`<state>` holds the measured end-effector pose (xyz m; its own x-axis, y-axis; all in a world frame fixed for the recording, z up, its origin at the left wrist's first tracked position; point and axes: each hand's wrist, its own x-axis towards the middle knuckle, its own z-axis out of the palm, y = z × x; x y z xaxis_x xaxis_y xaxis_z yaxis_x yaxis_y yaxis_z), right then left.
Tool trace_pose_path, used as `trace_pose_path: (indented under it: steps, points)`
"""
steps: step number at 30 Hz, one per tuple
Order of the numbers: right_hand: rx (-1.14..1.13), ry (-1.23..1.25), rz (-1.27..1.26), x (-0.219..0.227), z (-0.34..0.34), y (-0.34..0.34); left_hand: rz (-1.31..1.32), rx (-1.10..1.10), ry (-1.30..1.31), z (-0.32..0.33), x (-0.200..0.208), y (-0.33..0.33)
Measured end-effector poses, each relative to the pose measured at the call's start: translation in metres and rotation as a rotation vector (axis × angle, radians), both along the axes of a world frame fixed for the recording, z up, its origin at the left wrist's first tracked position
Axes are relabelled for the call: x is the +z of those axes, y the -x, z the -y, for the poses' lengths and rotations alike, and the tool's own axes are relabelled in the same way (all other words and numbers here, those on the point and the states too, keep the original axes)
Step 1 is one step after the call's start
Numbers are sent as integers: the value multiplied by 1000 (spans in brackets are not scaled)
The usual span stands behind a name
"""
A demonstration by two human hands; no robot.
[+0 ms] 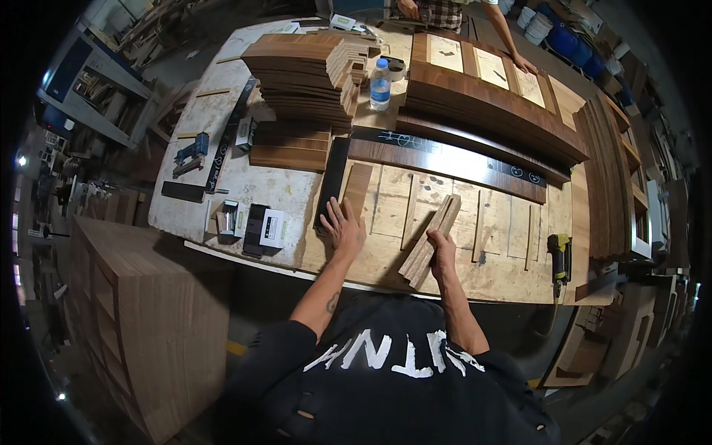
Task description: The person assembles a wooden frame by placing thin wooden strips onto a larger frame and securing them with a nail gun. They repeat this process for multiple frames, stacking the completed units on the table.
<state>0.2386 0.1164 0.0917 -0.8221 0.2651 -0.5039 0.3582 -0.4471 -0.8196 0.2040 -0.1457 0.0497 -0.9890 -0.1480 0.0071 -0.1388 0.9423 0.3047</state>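
My right hand (444,256) is closed round a small bundle of wooden strips (432,241), held slanting over the worktable. My left hand (346,230) lies with fingers spread at the near end of a brown wooden slat (358,185). Its fingertips reach the dark strip (334,182) along that slat's left side. Across the far side of the work area runs a long brown board (452,162) with chalk marks. Thin wooden spacers (410,211) lie apart on the pale plywood (386,259), some beside the bundle.
A yellow-black nail gun (559,259) rests at the right, a blue one (193,152) at the left. Small boxes (272,228) sit near the front edge. Behind are stacked boards (297,74), a water bottle (380,85) and wooden frames (489,96), touched by another person's hand (524,64).
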Motion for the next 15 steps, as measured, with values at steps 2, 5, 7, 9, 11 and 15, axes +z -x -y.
trace_pose_path:
  steps: [2,5,7,9,11,15]
  points:
    - [67,-84,78,10,1,4,-6,37,-4,7,-9,11]
    - [137,-133,90,19,0,4,-4,55,31,5,-11,15]
    - [163,-166,88,20,-3,4,-24,48,55,1,-13,14]
    - [164,-207,44,22,-1,4,-52,21,60,2,-16,14]
    - [210,-271,41,20,-7,10,-24,-24,81,0,-15,16]
    - [322,-670,88,-5,-27,24,37,-142,119,-3,-13,28]
